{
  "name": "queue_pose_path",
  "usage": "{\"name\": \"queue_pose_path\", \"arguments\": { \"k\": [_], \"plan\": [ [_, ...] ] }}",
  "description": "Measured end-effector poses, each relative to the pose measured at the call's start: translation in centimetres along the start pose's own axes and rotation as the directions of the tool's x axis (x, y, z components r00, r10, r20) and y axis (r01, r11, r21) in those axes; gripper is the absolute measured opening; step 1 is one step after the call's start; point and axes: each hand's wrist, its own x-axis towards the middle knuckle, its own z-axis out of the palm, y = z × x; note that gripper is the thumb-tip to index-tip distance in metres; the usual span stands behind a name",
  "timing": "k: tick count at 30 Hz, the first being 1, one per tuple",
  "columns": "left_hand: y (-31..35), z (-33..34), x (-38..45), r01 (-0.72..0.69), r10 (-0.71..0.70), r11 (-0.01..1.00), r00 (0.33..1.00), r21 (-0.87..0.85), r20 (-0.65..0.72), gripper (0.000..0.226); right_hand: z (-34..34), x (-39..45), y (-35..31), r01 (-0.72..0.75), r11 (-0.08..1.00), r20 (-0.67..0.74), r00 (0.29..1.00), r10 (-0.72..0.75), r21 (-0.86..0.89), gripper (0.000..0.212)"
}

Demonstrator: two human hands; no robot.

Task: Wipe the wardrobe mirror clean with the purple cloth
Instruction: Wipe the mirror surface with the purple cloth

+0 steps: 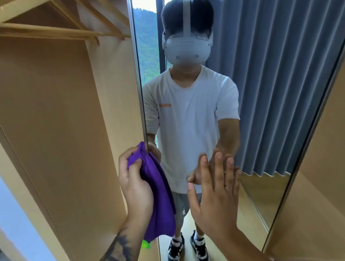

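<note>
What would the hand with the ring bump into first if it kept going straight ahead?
The mirror. The right hand is open, its fingers pointing at the glass and seemingly touching their own reflection already, though exact depth is hard to judge.

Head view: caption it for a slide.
Left hand grips purple cloth at wardrobe mirror's edge; right hand flat against glass.

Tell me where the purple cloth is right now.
In the head view, the purple cloth hangs bunched from the left hand at the mirror's left edge, beside the flat right hand.
</note>
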Motion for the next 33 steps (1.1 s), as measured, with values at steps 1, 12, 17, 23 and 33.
{"name": "queue_pose_path", "arguments": {
  "k": [1, 12, 17, 23, 33],
  "plan": [
    [-1.0, -0.5, -0.6, 0.05, -0.05, 0.999, 0.999, 0.019, 0.0, 0.034, 0.0, 0.0, -0.1, -0.006, 1.0, 0.0, 1.0, 0.006, 0.001, 0.074],
    [-4.0, -2.7, -1.9, 0.258, -0.259, 0.965, 0.966, 0.034, 0.013, 0.038, 0.4, -0.4, 0.0, 0.006, 0.999, 0.002, 1.0, -0.006, -0.033, 0.078],
    [-3.9, -2.4, -2.5, 0.226, -0.226, 0.974, 0.974, 0.014, 0.033, 0.034, 0.4, -0.6, -0.1, -0.004, 1.0, 0.001, 1.0, 0.004, -0.011, 0.079],
    [-5.8, -4.1, -4.8, 0.37, -0.371, 0.929, 0.928, 0.013, 0.029, 0.033, 0.6, -0.9, -0.1, 0.0, 1.0, 0.012, 1.0, 0.0, -0.007, 0.082],
    [-3.2, -2.5, -2.3, 0.235, -0.226, 0.963, 0.971, -0.13, 0.078, 0.031, 1.1, -1.1, -0.4, -0.004, 1.0, -0.005, 1.0, 0.004, 0.009, 0.089]
  ]
}}
